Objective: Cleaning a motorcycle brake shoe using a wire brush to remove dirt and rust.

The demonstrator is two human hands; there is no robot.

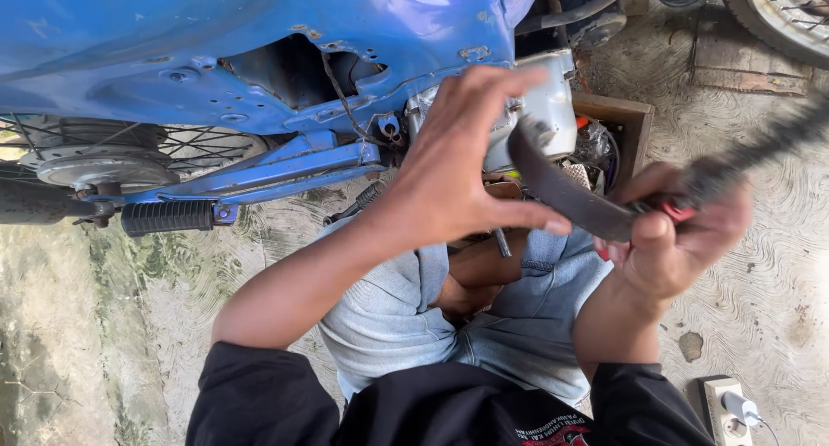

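Hands meet in the middle right of the frame, over the person's lap. The left hand pinches the curved dark strip between thumb and fingers, which are spread along its upper end. The right hand is curled tightly around a red-handled tool at the strip's lower end; its tip is blurred. Behind them stands the blue motorcycle, with its silver engine casing. To work well here, I judge the strip should be kept steady and the tool guided slowly, away from the thumb.
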